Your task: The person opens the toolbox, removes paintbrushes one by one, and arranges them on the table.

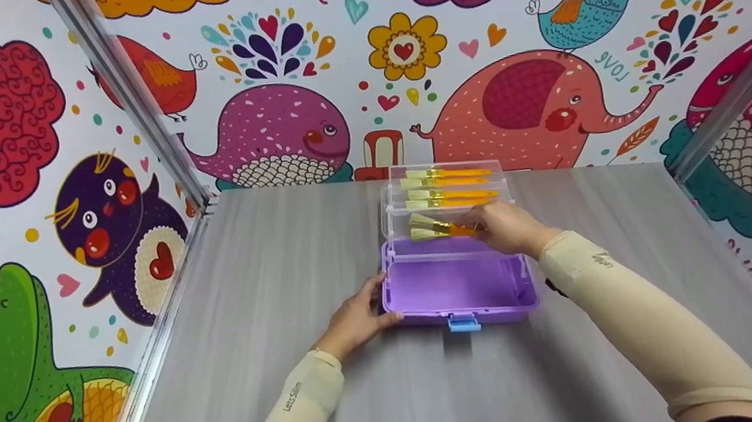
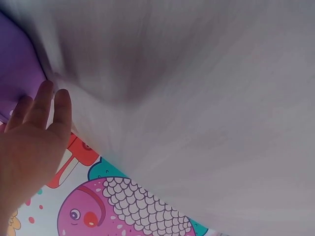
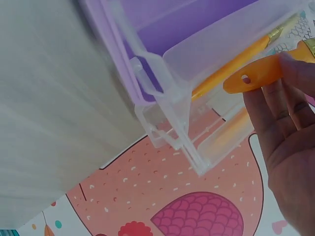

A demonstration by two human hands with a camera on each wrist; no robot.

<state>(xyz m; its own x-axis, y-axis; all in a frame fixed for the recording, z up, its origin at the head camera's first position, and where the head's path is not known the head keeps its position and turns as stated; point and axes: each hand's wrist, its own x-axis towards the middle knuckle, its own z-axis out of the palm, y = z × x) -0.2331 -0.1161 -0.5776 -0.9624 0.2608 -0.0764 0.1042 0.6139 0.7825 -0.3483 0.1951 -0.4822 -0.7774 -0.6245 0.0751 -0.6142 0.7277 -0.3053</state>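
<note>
A purple plastic box (image 1: 454, 287) stands open, with clear stepped trays (image 1: 498, 206) raised at its back. My left hand (image 1: 356, 321) rests against its front left corner, thumb at the front rim. Fairly straight fingers (image 2: 61, 113) lie along the side wall in the left wrist view. My right hand (image 1: 507, 225) pinches the orange handle of a paintbrush (image 3: 261, 73) over the lowest tray, its pale bristles pointing left. Another paintbrush (image 3: 231, 66) lies in that tray just behind it. More orange-handled paintbrushes (image 1: 458, 197) lie in the trays farther back.
A blue latch (image 1: 464, 323) hangs from the box's front edge. Grey wood-grain tabletop (image 1: 270, 271) surrounds the box. Behind it rises a wall with cartoon animals (image 1: 512, 106), and metal posts (image 1: 126, 90) stand at the corners.
</note>
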